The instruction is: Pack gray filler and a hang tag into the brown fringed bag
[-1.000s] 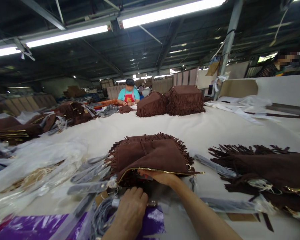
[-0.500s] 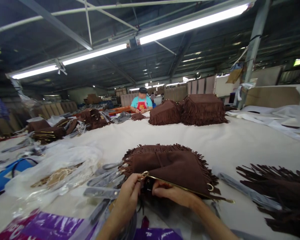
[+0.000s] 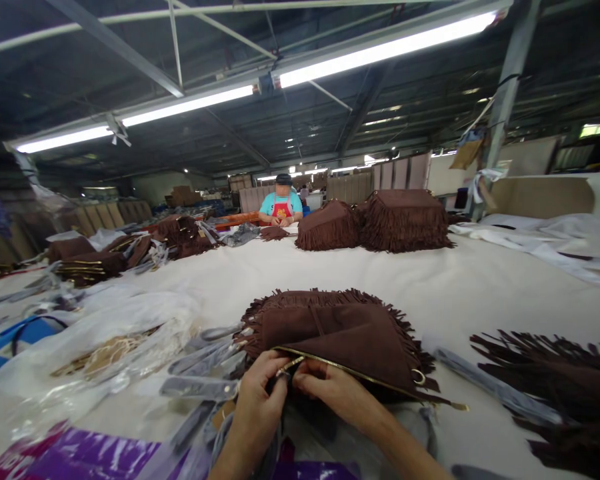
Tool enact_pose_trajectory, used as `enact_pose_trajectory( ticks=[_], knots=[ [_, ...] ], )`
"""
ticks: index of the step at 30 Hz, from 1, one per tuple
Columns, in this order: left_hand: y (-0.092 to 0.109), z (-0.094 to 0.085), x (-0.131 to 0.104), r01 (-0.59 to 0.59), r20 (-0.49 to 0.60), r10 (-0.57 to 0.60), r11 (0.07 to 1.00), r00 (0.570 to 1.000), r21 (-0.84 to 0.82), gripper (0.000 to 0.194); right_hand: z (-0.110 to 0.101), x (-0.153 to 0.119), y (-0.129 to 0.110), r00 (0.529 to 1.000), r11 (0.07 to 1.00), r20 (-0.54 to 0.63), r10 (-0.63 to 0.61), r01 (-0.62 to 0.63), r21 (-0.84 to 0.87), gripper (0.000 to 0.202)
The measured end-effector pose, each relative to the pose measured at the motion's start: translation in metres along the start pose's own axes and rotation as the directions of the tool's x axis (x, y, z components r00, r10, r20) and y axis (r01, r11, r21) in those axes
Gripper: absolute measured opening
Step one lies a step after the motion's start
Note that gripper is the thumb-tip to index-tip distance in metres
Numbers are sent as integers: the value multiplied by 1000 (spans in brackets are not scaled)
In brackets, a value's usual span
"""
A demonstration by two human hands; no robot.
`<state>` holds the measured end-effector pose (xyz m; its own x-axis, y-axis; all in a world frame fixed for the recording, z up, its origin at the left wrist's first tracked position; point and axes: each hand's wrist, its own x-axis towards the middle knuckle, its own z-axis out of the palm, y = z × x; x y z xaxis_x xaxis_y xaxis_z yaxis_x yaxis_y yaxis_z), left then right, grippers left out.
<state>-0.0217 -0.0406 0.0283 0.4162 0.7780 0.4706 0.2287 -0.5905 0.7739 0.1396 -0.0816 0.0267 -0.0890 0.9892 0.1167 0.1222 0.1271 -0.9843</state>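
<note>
At the near edge of the white table point(image 3: 430, 280), both hands meet at the left end of the gold zipper point(image 3: 350, 371) on a brown fringed bag point(image 3: 340, 330) lying flat just in front of the person. Left hand point(image 3: 260, 407) is pinched around the small metal pull or ring at the zipper end; right hand point(image 3: 330, 393) is closed on the bag edge right beside it, fingertips touching the left hand's. To do this well, judged from the grip: keep the right hand pinning the suede next to the pull so the tape stays taut, and pull along the zipper line, not upward, so fringe doesn't catch. The bag's long axis runs left to right across the view, zipper edge facing the person and slanting down toward the right, where a ring point(image 3: 419, 377) sits; fringe points away and out at the sides. Grey straps point(image 3: 200, 387) lie just left, clear plastic bags point(image 3: 105, 333) further left, another fringed bag point(image 3: 555, 380) at right, a co-worker point(image 3: 283, 203) far across.
</note>
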Motion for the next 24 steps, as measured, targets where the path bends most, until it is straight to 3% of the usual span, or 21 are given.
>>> enact_pose_trajectory(
  ticks=[9,16,21,24],
  knots=[
    [-3,1,-4,14,5,-14,999,1000,-30,34,-6,-5,-4,991,995,102,-90,84,60,18],
    [-9,2,-4,-21,46,24,998,999,-56,40,2,1,6,985,980,-44,-166,169,106,23],
    [-5,2,-3,-39,66,39,999,997,2,20,4,3,11,991,983,-90,-100,112,146,26],
    [-8,3,-2,-47,82,40,996,996,82,24,2,1,9,991,983,-113,-68,86,161,27]
  ],
)
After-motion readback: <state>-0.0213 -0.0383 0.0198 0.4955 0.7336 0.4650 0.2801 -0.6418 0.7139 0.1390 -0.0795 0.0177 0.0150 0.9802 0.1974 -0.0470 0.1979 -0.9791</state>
